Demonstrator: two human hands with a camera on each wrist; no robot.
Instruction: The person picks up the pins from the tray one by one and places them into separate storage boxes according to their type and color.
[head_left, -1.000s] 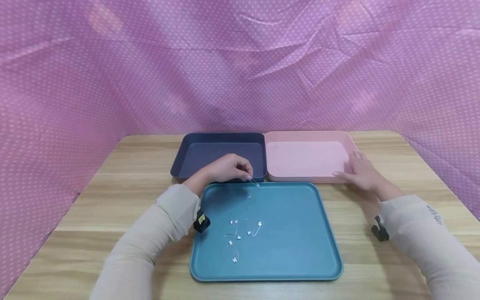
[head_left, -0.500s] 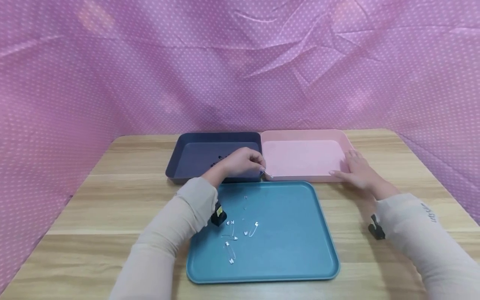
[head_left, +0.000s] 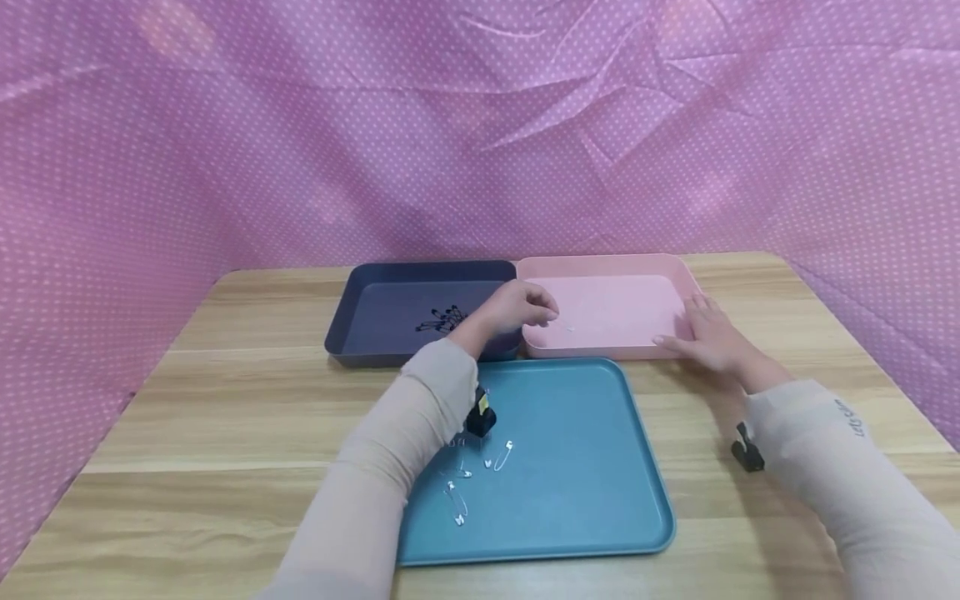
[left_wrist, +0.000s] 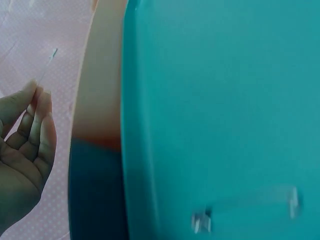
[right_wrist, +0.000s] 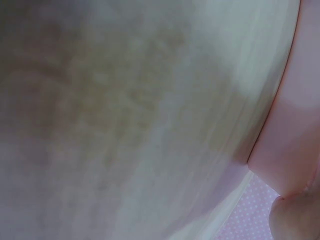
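My left hand (head_left: 517, 307) pinches a silver safety pin (left_wrist: 52, 56) between thumb and fingertips. It is over the left part of the pink tray (head_left: 622, 304), and the pin juts out past the fingers. At that tray's right front corner my right hand (head_left: 714, 337) rests with its fingers spread and straight against the wall. Several silver safety pins lie scattered on the teal tray (head_left: 573, 475), one of them a silver safety pin (head_left: 504, 456) near its middle. My left forearm hides the teal tray's left side.
A navy tray (head_left: 393, 304) stands against the pink one, with a cluster of black safety pins (head_left: 442, 320) inside. All three trays sit on a wooden table (head_left: 247, 400). A pink dotted cloth (head_left: 480, 167) hangs behind and at both sides.
My left hand has moved right with the safety pin, from the teal tray's far edge to over the pink tray. Black safety pins in the navy tray have come into view. My right hand stays put.
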